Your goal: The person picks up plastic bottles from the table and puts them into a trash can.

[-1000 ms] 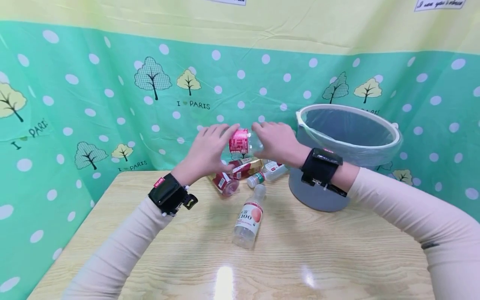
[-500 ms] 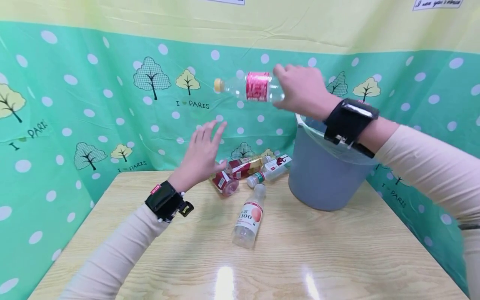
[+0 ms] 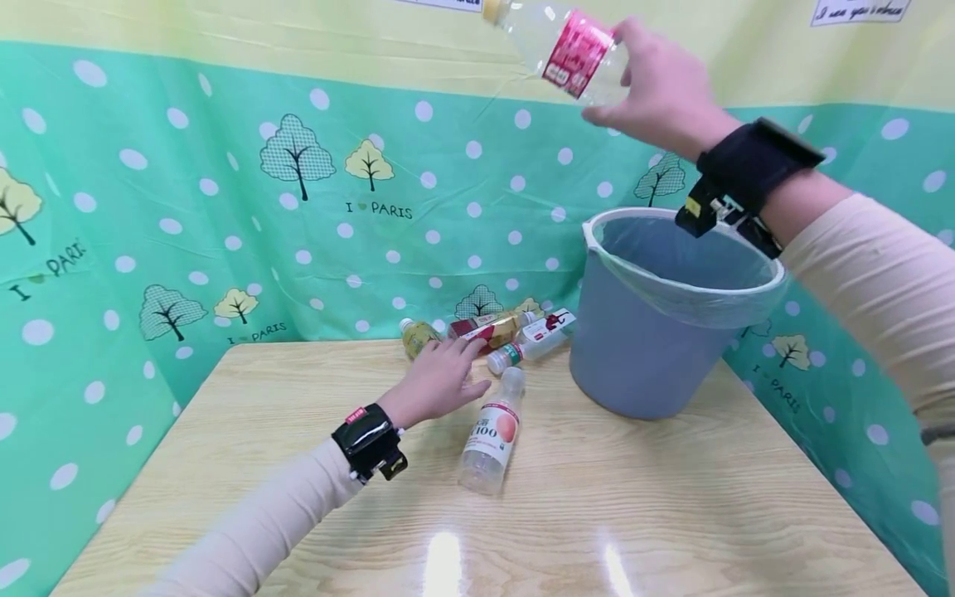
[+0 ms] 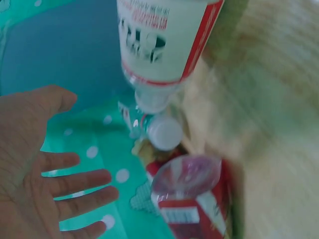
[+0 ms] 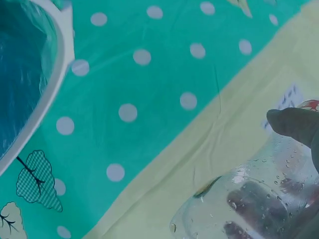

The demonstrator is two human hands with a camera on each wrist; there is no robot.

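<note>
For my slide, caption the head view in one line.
Right hand lifts a pink-labelled bottle above the lined blue bucket while the left hand reaches toward bottles lying on the wooden table.

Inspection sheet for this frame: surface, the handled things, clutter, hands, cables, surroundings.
Surface: wooden table, glossy with light glare.
Job's things: clear bottle with pink label held high above the lined blue bin.
Clutter: white-labelled bottle lying mid-table; several more bottles lying at the back edge.
Hands: right hand grips the pink-labelled bottle; left hand reaches, fingers spread, towards the back bottles.
Cables: nothing seen.
Surroundings: green polka-dot cloth with trees, behind and beside the table.
</note>
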